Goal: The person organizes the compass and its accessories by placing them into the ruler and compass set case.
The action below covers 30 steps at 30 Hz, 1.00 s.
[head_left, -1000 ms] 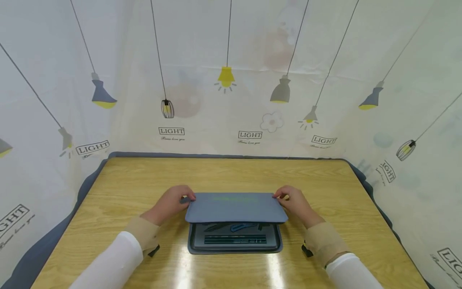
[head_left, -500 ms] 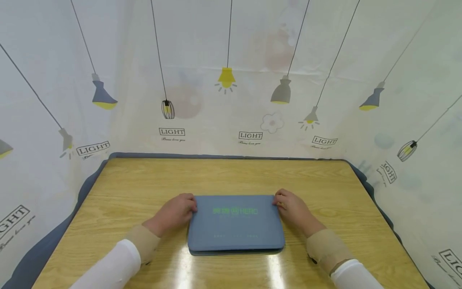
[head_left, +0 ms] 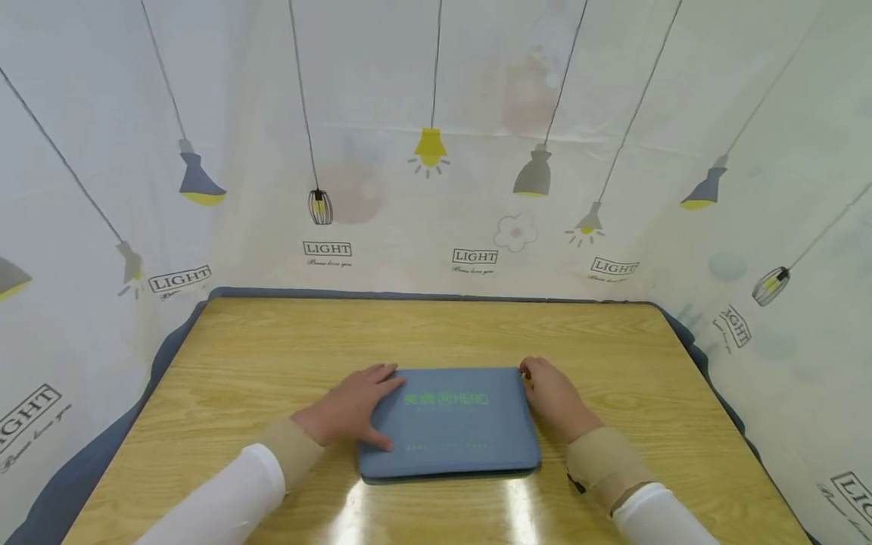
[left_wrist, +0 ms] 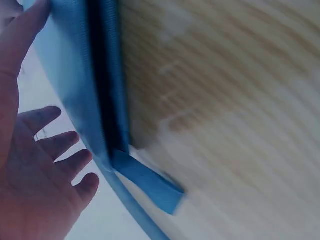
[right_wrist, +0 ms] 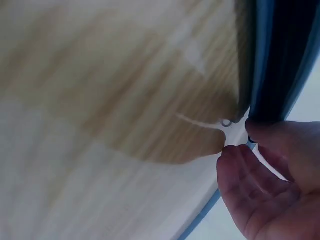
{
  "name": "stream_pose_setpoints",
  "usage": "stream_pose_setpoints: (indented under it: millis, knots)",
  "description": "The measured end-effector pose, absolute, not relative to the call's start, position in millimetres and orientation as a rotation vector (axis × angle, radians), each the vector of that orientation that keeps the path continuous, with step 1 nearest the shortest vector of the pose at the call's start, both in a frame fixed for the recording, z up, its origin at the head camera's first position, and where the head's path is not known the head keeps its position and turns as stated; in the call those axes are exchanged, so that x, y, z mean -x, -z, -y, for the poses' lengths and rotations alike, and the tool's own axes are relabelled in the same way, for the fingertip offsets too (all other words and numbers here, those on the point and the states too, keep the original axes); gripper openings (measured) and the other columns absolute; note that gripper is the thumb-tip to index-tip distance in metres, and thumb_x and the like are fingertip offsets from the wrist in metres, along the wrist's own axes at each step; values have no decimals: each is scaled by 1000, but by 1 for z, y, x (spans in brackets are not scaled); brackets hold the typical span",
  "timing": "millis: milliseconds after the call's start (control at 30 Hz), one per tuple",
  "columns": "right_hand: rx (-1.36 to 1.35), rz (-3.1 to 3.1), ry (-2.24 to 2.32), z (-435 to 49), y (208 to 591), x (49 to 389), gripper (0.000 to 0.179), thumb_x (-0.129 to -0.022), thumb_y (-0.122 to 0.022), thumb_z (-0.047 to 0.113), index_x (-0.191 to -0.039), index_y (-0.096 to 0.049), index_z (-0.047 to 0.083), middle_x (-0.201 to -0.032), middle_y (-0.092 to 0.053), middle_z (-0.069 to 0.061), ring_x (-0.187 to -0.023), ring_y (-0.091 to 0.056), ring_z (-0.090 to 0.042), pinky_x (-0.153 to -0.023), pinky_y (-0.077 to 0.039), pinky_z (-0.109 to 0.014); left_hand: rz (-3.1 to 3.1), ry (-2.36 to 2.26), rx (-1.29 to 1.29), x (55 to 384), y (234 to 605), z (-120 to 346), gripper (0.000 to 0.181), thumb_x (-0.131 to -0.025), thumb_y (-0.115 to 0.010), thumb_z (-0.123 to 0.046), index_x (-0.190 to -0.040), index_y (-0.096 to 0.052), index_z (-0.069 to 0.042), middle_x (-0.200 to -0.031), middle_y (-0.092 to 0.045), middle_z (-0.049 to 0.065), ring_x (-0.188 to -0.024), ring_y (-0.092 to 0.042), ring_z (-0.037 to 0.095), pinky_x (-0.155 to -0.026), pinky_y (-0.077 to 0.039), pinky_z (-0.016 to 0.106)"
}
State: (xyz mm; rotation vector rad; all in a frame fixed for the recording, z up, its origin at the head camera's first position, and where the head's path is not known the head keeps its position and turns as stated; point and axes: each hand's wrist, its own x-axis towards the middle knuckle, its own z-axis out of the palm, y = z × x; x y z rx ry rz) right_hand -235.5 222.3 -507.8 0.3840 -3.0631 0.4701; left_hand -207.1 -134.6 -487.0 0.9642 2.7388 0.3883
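Observation:
A blue-grey zippered pencil case (head_left: 453,424) with green HERO lettering lies on the table, its lid down. My left hand (head_left: 354,405) rests spread over the left part of the lid, thumb toward the near edge. In the left wrist view a dark gap runs along the case's side (left_wrist: 120,90), and a fabric tab (left_wrist: 152,185) sticks out at its corner. At the far right corner, my right hand (head_left: 553,397) has its thumb and curled fingers at the case's edge. A small ring (right_wrist: 226,123) shows beside those fingertips; the zipper gap there stands unfastened. The case's contents are hidden.
The wooden table (head_left: 272,333) spans the view, with a patterned cloth (head_left: 381,151) hanging behind it and at both sides. Wide tan bands (head_left: 606,462) wrap both wrists.
The lid has come down over the pencils. My left hand has let go of the lid's far left corner and spread onto its top. The right hand stays near the far right corner.

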Motion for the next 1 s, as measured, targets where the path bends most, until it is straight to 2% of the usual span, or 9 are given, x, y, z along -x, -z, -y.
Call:
stream_pose_setpoints:
  millis: [200,333,467,600,767,1000]
  knots:
    - [-400,3060,-465,-219,507,245,14,-88,-60,1,-100,-66,-2,-95,-65,-15,-90,-62,-29,-77,-52,-41,-2647,-298,-973,199,487,115,127,-55,-73,-74,-151,-19,-10,-156,-6,24,-142,-7,45,-110,-19,62]
    - [-409,3134,-493,-220,505,253,19,-88,-59,1,-105,-67,-3,-101,-66,-15,-97,-62,-30,-83,-51,-43,-2666,-195,-961,191,490,106,134,-50,-71,-78,-152,-15,-12,-155,0,27,-142,-3,48,-108,-19,63]
    - [-410,3201,-489,-220,503,262,18,-88,-60,2,-103,-69,-2,-103,-68,-15,-99,-63,-30,-86,-51,-44,-2705,-48,-930,187,491,98,136,-47,-70,-81,-152,-14,-15,-155,-2,27,-142,-5,47,-107,-25,61]
    - [-423,3232,-462,-221,501,269,12,-88,-62,5,-96,-71,1,-94,-69,-10,-88,-64,-23,-78,-52,-40,-2717,28,-884,183,491,92,138,-46,-70,-81,-153,-12,-15,-155,-2,27,-142,-4,46,-108,-26,60]
    - [-489,3197,-369,-222,499,275,9,-88,-61,5,-84,-69,4,-82,-66,-6,-75,-59,-18,-69,-51,-37,-2733,39,-876,181,491,88,134,-52,-73,-76,-153,-12,-12,-155,-2,27,-141,-5,47,-107,-27,60]
    - [-471,3160,-255,-215,493,280,15,-91,-57,8,-80,-66,5,-80,-64,-7,-72,-59,-20,-67,-50,-37,-2773,-2,-840,194,491,88,132,-52,-74,-74,-152,-14,-12,-155,-6,28,-141,-9,48,-107,-28,60]
